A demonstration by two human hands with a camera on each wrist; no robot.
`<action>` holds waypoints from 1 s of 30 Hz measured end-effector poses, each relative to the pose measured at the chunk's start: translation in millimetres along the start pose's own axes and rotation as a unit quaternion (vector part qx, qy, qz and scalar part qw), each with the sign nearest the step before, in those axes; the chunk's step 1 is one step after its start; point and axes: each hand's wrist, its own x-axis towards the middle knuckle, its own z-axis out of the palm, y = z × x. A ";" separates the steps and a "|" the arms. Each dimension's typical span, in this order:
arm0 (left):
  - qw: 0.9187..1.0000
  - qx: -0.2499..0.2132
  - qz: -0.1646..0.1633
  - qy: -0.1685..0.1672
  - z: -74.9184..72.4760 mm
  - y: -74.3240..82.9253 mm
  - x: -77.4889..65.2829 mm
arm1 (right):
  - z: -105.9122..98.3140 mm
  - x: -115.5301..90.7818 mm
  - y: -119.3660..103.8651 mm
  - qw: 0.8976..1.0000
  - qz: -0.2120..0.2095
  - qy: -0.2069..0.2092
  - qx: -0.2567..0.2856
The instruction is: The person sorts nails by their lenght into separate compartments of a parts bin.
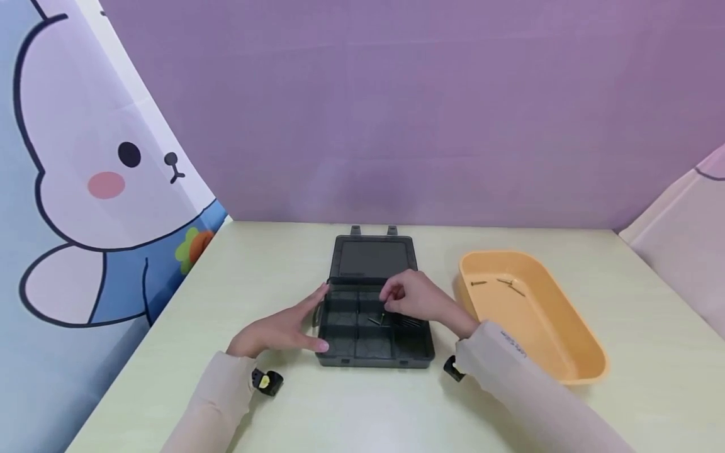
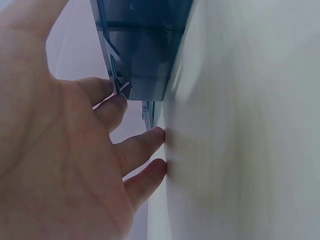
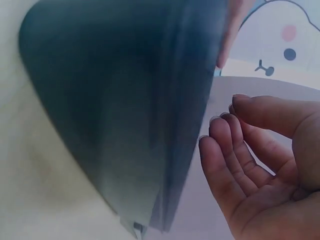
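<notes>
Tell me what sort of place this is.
Probably a small screened-off tabletop work area: a pale table fills the foreground, a plain purple backdrop rises behind it, and a cartoon-printed sheet covers the left side. The wider room is out of view.

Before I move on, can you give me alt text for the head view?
A person's right hand hovers over an open, divided dark box while the left hand touches its left side. At right, an orange tray holds three screws or nails.
</notes>
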 end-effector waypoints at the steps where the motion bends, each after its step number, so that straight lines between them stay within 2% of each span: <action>1: 1.000 0.000 0.001 0.000 0.1 0.2 0.2 | -2.1 -1.4 0.2 1.000 0.000 0.002 -0.002; 9: 1.000 0.013 -0.002 0.003 -3.2 0.1 0.3 | -31.3 -14.5 3.9 0.998 0.006 0.027 -0.047; 19: 1.000 0.014 0.005 0.003 -4.1 -0.3 2.2 | -59.5 -26.8 13.3 0.997 0.044 0.040 -0.055; 26: 1.000 0.011 0.010 0.004 -1.8 0.1 5.5 | -82.2 -43.4 17.1 0.995 0.065 0.054 -0.059; 30: 1.000 0.007 0.004 0.005 -2.6 -0.5 4.6 | -95.1 -52.8 28.7 0.993 0.074 0.070 -0.063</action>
